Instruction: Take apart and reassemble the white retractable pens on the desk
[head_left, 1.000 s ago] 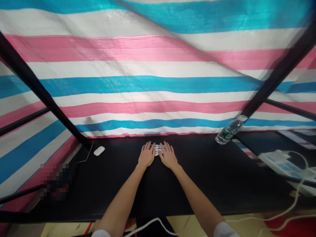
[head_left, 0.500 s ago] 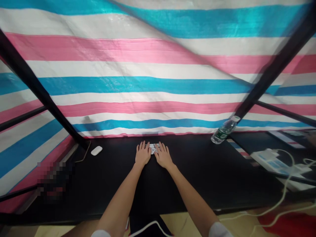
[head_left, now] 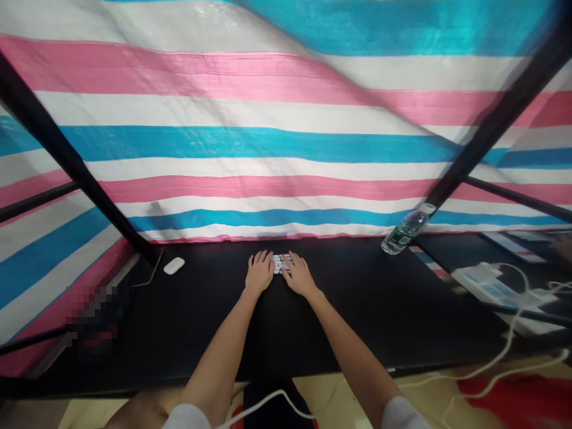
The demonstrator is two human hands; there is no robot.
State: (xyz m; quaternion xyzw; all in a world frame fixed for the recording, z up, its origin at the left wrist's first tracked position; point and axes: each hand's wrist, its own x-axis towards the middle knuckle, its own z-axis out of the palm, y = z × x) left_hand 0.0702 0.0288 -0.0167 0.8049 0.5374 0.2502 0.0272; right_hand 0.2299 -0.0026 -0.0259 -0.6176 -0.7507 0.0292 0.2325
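Both of my hands lie side by side, palms down, on a black table (head_left: pixel 187 310) near its far edge. My left hand (head_left: pixel 260 271) and my right hand (head_left: pixel 298 274) have their fingers stretched out flat over a small white object with dark markings (head_left: pixel 281 263), which shows only between the two hands. I cannot make out what that object is. The fingers rest on it and do not wrap round it.
A white mouse (head_left: pixel 174 266) with a cable sits at the far left of the table. A clear water bottle (head_left: pixel 404 232) leans at the far right by a black frame pole (head_left: pixel 487 128). White power strips (head_left: pixel 491 287) and cables lie to the right. A striped tarp (head_left: pixel 268 143) hangs behind.
The view has shifted a little, so hands, mouse and bottle sit slightly higher and further left in the frame. My hands stay flat on the white object.
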